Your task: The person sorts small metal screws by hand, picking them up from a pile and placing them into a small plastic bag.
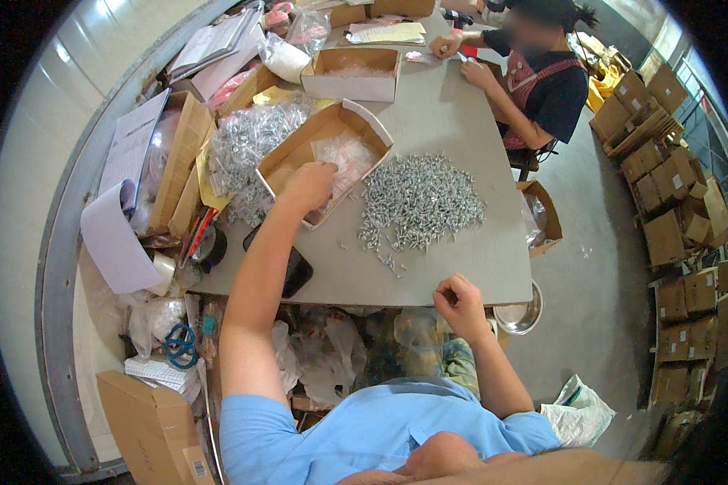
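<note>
My left hand (309, 187) reaches into a shallow open cardboard box (287, 162), its bunched fingers at the edge of a clear small plastic bag (349, 155) in a loose pile of them. The fingertips are partly hidden. Over the table's near edge, my right hand (459, 305) is curled in a loose fist; whatever lies inside it, if anything, cannot be seen. Between the box and the right hand spreads a wide heap of small silver screws (419, 202), with a few stray ones at its near side.
Filled clear bags (255, 137) crowd the box's left side. A dark tray (297, 273) lies by my left forearm. Beyond stands another white-rimmed box (350, 77). A co-worker (546, 81) sits at the far right, both hands on the table. A metal bowl (519, 311) is below the table's right corner.
</note>
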{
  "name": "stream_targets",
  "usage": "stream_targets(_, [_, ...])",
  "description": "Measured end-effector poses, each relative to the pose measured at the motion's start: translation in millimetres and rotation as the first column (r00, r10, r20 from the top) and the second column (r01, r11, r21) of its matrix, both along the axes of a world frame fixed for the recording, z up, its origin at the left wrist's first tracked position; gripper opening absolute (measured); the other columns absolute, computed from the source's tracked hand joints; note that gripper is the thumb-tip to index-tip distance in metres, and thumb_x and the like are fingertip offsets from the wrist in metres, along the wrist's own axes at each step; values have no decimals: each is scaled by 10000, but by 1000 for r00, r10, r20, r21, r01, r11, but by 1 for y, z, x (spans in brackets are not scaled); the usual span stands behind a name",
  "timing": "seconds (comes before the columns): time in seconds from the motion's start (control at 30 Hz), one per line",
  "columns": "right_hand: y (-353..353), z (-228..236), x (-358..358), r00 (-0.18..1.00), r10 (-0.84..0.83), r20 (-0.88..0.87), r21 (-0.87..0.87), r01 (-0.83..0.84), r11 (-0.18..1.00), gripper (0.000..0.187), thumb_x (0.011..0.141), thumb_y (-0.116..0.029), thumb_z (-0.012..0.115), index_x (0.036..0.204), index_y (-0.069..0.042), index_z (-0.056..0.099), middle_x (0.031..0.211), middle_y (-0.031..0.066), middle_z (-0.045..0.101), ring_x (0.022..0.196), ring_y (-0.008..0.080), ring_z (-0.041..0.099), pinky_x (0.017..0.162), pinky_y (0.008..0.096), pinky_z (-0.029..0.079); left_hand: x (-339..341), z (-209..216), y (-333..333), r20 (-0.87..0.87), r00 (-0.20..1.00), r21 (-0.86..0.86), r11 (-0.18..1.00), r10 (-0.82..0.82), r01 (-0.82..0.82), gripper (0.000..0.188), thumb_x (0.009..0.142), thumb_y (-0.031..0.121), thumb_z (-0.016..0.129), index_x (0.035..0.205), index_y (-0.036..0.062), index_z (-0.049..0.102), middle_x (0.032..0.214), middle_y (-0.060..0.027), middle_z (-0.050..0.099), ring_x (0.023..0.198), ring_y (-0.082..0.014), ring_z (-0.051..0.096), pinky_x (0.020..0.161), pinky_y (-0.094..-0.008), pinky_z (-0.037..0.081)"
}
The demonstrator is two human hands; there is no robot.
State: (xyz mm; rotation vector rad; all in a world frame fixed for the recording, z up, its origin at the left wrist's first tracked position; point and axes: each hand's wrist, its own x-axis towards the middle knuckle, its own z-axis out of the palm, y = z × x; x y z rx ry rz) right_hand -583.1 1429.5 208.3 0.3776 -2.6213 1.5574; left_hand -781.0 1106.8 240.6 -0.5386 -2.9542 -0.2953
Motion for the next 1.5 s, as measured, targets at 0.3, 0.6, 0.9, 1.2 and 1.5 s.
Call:
stream_targets(0.3, [6, -1, 0, 1000, -13, 1, 28, 13, 1000, 86, 759, -43, 655, 808, -18, 590, 754, 109, 574, 612, 223, 576, 561, 307, 462, -8, 20, 9, 135, 984, 129, 983, 116, -133, 140, 813, 159, 600, 873, 61, 680, 920, -172, 645, 890, -342, 626, 762, -435, 494])
stream_targets(0.6, [-25, -10, -16, 978, 156, -141, 244, -119, 963, 295, 743, -54, 644, 1035, -61, 606, 1033, 147, 559, 997, 348, 530, 848, 413, 454, 63, 54, 19, -166, 983, 459, 888, 80, 6, 217, 850, 134, 594, 1032, 55, 683, 734, -140, 535, 729, -278, 567, 684, -363, 453])
stream_targets(0.9, [-63, -1, -41, 964, 180, -195, 259, -127, 958, 362, 741, -89, 650, 1092, -43, 576, 1092, 175, 523, 1045, 373, 489, 900, 434, 428, 179, 5, 54, 81, 996, 929, 359, 42, -90, 94, 853, 60, 619, 834, -25, 653, 712, -34, 595, 616, -102, 511, 569, -247, 410])
stream_targets(1.2, [-60, -17, -40, 974, 60, -219, 246, -4, 969, 306, 723, -95, 674, 1019, -61, 604, 1023, 148, 560, 977, 347, 533, 839, 418, 456, 278, -73, 76, 548, 761, 829, 99, -347, -551, 118, 814, 96, 702, 751, 25, 632, 704, 1, 589, 637, -48, 493, 577, -210, 397])
stream_targets(1.5, [-60, -7, -40, 970, 125, -209, 283, -63, 957, 282, 701, -95, 658, 976, -58, 609, 1023, 142, 550, 986, 345, 524, 857, 423, 454, 297, -139, 99, 577, 684, 816, 355, -447, -456, 186, 806, 166, 707, 844, -7, 653, 899, -98, 657, 796, -170, 599, 738, -307, 474])
